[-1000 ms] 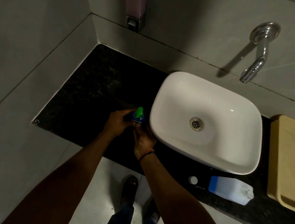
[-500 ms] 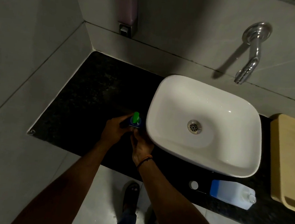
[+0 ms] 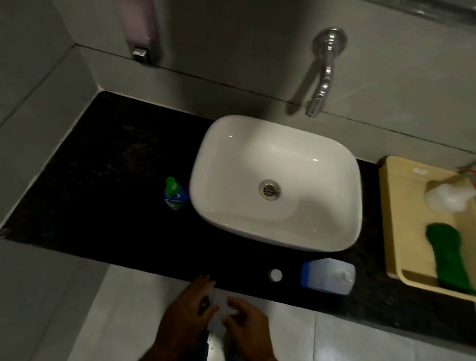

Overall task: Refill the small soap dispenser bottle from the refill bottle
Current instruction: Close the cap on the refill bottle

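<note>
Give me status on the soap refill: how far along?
Looks done: small dispenser bottle stands on the counter left of the sink, green pump on. In hand: nothing; left hand and right hand are open, off the counter. Left: refill bottle sits by the front edge with its white cap lying apart, so recapping seems pending. Fill level not visible.

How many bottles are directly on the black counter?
2: the small soap dispenser bottle upright left of the sink, and the refill bottle lying near the front edge. None seems hidden.
</note>
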Available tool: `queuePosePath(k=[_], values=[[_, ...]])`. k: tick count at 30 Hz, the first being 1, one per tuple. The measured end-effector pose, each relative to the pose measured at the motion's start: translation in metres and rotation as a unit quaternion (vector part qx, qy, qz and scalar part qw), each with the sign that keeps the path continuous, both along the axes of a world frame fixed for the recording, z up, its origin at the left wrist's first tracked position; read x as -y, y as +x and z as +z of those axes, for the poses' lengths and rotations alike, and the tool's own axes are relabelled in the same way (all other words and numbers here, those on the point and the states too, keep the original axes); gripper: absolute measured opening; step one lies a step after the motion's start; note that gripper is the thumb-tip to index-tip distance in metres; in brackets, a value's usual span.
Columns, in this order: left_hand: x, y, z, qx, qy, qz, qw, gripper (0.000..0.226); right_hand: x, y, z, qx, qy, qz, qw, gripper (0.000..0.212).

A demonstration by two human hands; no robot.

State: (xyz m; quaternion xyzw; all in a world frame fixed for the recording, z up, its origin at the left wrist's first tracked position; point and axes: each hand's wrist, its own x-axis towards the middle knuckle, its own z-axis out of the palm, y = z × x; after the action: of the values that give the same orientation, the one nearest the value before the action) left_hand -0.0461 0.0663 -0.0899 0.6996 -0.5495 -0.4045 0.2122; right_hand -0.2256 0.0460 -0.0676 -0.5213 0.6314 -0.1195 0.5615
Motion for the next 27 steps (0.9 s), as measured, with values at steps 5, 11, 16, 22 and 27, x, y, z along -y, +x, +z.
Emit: queuePosePath(k=[5,11,16,22,27], values=[[0.018,-0.069,0.005,0.014,-0.035,-0.096,0.995,0.054,-0.021,-0.118,0.004,-0.083,-0.006,-0.160,0.984,0.049],[0.089,-0.103,0.004,0.061,-0.084,-0.186,0.977,0.054,0.026,-0.185,0.023,-0.136,-0.135,-0.197,0.962,0.085],[0.119,-0.122,0.000,0.102,-0.099,-0.282,0.949,0.028,0.077,-0.197,0.028,-0.061,-0.151,-0.145,0.976,0.106],[0.122,-0.134,0.013,0.080,-0.095,-0.209,0.970,0.018,0.097,-0.196,0.022,-0.024,-0.143,-0.102,0.984,0.072],[0.130,-0.153,0.068,0.033,-0.289,-0.111,0.950,0.029,0.101,-0.201,0.015,-0.025,-0.145,-0.090,0.985,0.071]])
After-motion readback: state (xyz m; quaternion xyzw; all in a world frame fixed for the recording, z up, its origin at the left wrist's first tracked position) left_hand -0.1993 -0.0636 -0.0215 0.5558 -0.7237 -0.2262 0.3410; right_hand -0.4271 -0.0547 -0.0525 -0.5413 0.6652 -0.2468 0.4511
